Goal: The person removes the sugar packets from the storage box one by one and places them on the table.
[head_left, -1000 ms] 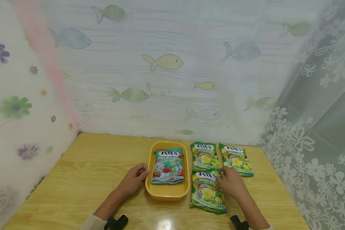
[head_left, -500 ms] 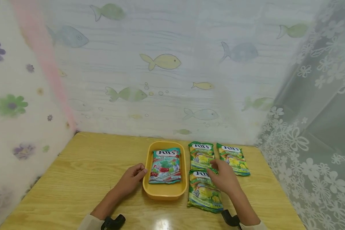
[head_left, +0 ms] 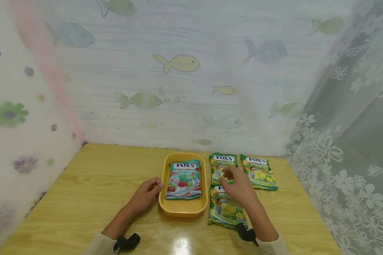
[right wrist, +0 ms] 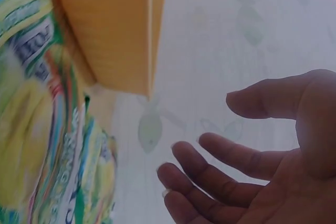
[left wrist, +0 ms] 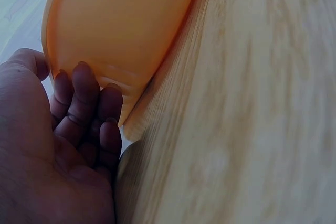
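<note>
Your left hand [head_left: 144, 194] seems to pinch the yellow tray [head_left: 182, 209] rim; Fox's Mint Blossom pack [head_left: 183, 180] inside. Right hand [head_left: 240, 187]: fingers spread, empty, above Fox's Spring Tea packs [head_left: 225, 214]. Likely reaching; next probably needs a pinch.

A fish-patterned backdrop [head_left: 178, 118] stands behind the wooden table [head_left: 115, 166], between a flowered panel [head_left: 22, 141] and a lacy sheet [head_left: 348, 194].

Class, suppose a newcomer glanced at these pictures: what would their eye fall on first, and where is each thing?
Likely first is the yellow tray midway along the table, with a teal bag lying inside and the left hand touching its left side. Next, the green-and-yellow bags lie to the tray's right, two partly covered in the head view by the right hand, which holds nothing.
</note>
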`<state>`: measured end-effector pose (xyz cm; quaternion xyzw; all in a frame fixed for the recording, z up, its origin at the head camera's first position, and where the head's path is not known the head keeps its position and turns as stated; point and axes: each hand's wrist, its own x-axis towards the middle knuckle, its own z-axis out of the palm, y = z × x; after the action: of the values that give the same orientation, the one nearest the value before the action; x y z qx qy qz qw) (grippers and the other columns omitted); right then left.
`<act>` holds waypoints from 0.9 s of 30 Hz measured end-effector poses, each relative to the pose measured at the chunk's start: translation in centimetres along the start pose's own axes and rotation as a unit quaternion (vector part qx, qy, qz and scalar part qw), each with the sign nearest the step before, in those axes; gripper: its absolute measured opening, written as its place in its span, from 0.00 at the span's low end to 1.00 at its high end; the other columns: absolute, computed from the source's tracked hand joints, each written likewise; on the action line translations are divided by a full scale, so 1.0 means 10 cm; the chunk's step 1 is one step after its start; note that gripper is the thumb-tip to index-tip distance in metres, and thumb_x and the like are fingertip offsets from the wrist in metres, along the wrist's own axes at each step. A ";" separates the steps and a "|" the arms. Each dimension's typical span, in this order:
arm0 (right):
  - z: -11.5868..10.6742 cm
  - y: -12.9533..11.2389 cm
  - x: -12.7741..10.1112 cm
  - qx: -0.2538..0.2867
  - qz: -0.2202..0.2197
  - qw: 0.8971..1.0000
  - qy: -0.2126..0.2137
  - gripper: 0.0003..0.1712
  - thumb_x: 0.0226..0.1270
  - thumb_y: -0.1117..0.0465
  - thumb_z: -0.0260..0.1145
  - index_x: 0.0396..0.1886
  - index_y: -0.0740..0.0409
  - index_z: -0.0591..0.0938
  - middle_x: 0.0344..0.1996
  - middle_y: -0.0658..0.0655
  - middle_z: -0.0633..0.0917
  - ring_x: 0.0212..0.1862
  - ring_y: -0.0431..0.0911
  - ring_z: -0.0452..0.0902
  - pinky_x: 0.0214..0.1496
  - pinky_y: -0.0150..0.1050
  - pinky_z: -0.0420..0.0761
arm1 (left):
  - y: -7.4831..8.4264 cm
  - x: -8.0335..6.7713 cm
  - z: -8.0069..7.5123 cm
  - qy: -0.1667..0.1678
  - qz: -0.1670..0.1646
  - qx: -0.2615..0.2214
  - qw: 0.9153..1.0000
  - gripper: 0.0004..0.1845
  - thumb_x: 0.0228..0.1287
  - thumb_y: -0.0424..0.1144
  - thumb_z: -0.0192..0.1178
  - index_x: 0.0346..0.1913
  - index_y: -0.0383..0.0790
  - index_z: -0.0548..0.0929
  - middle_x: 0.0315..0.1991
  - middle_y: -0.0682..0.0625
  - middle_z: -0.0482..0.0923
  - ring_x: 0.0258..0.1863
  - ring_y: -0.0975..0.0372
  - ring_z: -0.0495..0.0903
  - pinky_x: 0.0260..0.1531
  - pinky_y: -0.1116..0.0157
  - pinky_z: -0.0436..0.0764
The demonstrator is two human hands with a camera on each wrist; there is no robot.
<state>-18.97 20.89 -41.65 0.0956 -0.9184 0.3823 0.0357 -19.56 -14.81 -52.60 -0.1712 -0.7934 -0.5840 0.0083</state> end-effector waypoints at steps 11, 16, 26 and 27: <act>0.22 -0.18 0.04 0.051 -0.021 0.998 -0.006 0.16 0.78 0.61 0.67 0.60 0.61 0.83 0.50 0.57 0.86 0.55 0.58 0.83 0.59 0.57 0.82 | -0.02 -0.06 0.02 0.000 -0.026 0.003 1.000 0.15 0.85 0.42 0.54 0.37 0.37 0.78 0.29 0.48 0.74 0.31 0.60 0.74 0.36 0.67 0.75; 0.34 -0.26 0.12 0.080 -0.029 0.996 -0.021 0.16 0.79 0.60 0.66 0.61 0.62 0.83 0.49 0.57 0.86 0.53 0.55 0.84 0.58 0.54 0.83 | -0.04 -0.08 0.00 0.004 -0.034 0.007 0.999 0.15 0.85 0.42 0.55 0.36 0.37 0.77 0.29 0.47 0.74 0.32 0.55 0.75 0.36 0.67 0.75; 0.41 -0.36 0.29 0.089 -0.032 0.995 -0.045 0.16 0.79 0.60 0.66 0.60 0.61 0.82 0.48 0.57 0.85 0.54 0.55 0.84 0.58 0.54 0.83 | -0.03 0.04 0.03 0.010 -0.019 0.010 1.000 0.15 0.85 0.43 0.55 0.37 0.37 0.78 0.30 0.47 0.75 0.31 0.58 0.75 0.36 0.67 0.75; 0.43 -0.36 0.29 0.089 -0.028 0.994 -0.052 0.17 0.79 0.60 0.66 0.60 0.62 0.81 0.49 0.58 0.85 0.54 0.56 0.84 0.58 0.54 0.84 | -0.03 0.04 0.02 0.011 -0.022 0.012 1.000 0.15 0.85 0.42 0.55 0.37 0.37 0.78 0.29 0.47 0.75 0.31 0.59 0.75 0.36 0.67 0.75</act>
<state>-21.06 14.96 -41.75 0.1441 -0.8781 0.4562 -0.0098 -20.03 -14.57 -52.90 -0.1474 -0.8035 -0.5767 0.0062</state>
